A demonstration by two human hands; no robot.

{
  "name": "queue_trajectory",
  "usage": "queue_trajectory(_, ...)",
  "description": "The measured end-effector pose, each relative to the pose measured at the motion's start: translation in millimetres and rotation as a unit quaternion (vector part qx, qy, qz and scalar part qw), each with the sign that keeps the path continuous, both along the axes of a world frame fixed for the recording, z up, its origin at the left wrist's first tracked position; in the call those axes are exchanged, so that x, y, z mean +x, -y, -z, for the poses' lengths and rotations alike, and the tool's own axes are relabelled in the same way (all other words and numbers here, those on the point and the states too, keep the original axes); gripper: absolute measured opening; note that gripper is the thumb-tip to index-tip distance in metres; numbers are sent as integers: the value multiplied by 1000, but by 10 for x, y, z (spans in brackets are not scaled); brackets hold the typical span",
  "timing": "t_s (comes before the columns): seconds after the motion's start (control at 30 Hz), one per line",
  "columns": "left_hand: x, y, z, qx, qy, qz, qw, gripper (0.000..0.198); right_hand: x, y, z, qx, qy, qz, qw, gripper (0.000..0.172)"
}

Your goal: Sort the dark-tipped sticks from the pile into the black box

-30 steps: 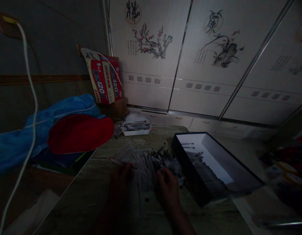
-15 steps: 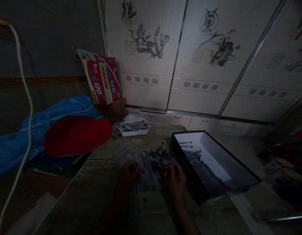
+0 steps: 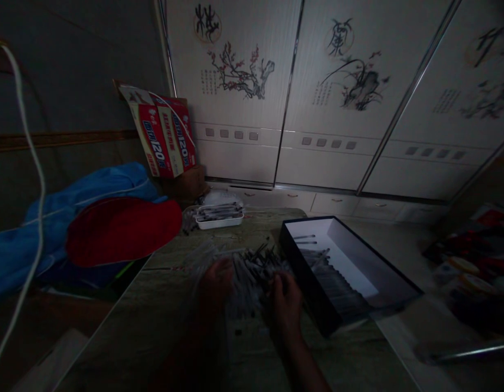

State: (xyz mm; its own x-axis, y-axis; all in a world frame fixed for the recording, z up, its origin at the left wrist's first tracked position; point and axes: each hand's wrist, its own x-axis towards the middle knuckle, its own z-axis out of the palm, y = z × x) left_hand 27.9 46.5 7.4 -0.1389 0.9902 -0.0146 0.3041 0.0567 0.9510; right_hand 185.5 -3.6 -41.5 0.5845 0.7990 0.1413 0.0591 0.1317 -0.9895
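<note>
A loose pile of slim clear sticks with dark parts, like pen barrels and caps, lies on the table between my hands. My left hand is at the pile's left side with its fingers curled together; what it holds, if anything, is lost in the dark. On the right edge of the pile my right hand pinches thumb and fingers together; the dim light hides what is between them. Beside it stands a dark-edged open box with a white inside, holding a row of similar slim pens.
Behind the pile, a white tray full of slim sticks stands next to a clear bag. Blue cloth and a red cushion-like thing lie left of the table. A red carton and a white cable are farther left.
The view has shifted slightly, moving the scene a little left. My left hand has turned with its fingers drawn closer together; my right hand stays pinched by the pile's right edge.
</note>
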Motion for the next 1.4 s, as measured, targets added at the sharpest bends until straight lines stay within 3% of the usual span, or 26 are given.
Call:
queue_trajectory(0.17, -156, 280, 40, 63, -24, -15, 998, 37, 6, 166, -424, 21, -4, -27, 999, 31)
queue_trajectory(0.3, -253, 369, 209, 115, -89, -36, 989, 36, 424, 171, -877, 57, 86, -15, 995, 29)
queue_trajectory(0.37, -280, 366, 288, 136, -120, -37, 983, 36, 772, 41, -1024, 33, 196, 11, 980, 32)
queue_trajectory(0.43, -291, 352, 351, 157, -144, -33, 976, 35, 1123, -145, -1087, -70, 379, -14, 923, 34)
queue_trajectory(0.47, -293, 343, 378, 170, -153, -30, 973, 35, 1273, -241, -1086, -137, 477, -48, 867, 34)
queue_trajectory(0.57, -303, 325, 453, 208, -169, -16, 963, 34, 1557, -456, -975, -193, 550, -100, 806, 21)
queue_trajectory(0.77, -336, 324, 540, 240, -189, -12, 952, 30, 1615, -540, -614, -253, 617, -193, 720, 26)
queue_trajectory(0.9, -339, 323, 538, 250, -195, -19, 948, 30, 1619, -510, -532, -272, 638, -200, 692, 22)
queue_trajectory(1.07, -326, 319, 502, 255, -193, -26, 947, 31, 1647, -455, -653, -253, 652, -126, 704, 22)
queue_trajectory(1.2, -323, 310, 501, 256, -185, -35, 948, 32, 1566, -427, -976, -189, 642, -4, 743, 23)
queue_trajectory(1.27, -326, 299, 532, 261, -185, -38, 947, 31, 1428, -372, -1170, -99, 604, 58, 789, 23)
queue_trajectory(1.33, -322, 289, 567, 269, -188, -39, 944, 30, 1206, -274, -1317, 55, 511, 92, 853, 21)
queue_trajectory(1.4, -307, 290, 581, 284, -190, -39, 939, 28, 919, -148, -1363, 143, 427, 49, 892, 19)
